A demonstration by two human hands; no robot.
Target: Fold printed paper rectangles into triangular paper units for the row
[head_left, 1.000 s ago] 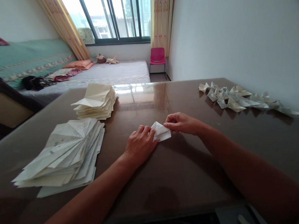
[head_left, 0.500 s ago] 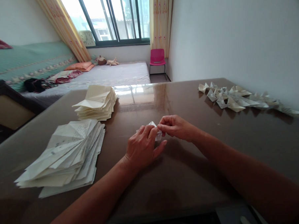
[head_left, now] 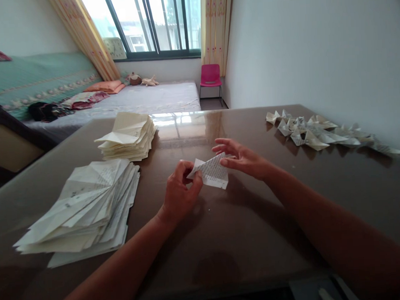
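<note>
My left hand point(head_left: 181, 186) pinches the left end of a small folded sheet of printed paper point(head_left: 214, 172) between thumb and fingers, just over the brown tabletop. A crease runs across the paper and its flaps stand partly spread. At the paper's right edge is my right hand point(head_left: 242, 158), its thumb touching the corner and its other fingers stretched out and apart. Farther right, several folded paper pieces point(head_left: 314, 139) with pointed corners stand in a cluster on the table.
A stack of creased printed sheets point(head_left: 86, 208) lies at the left of the glossy table point(head_left: 258, 262). Behind it sits a stack of yellowish creased paper point(head_left: 128, 135). Beyond the table are a bed point(head_left: 171, 96), a pink chair point(head_left: 210, 75) and a window. A white wall borders the right.
The folded paper has opened out and shows more of its printed face. My left hand has turned to pinch its left end; my right hand's fingers have spread and moved slightly up.
</note>
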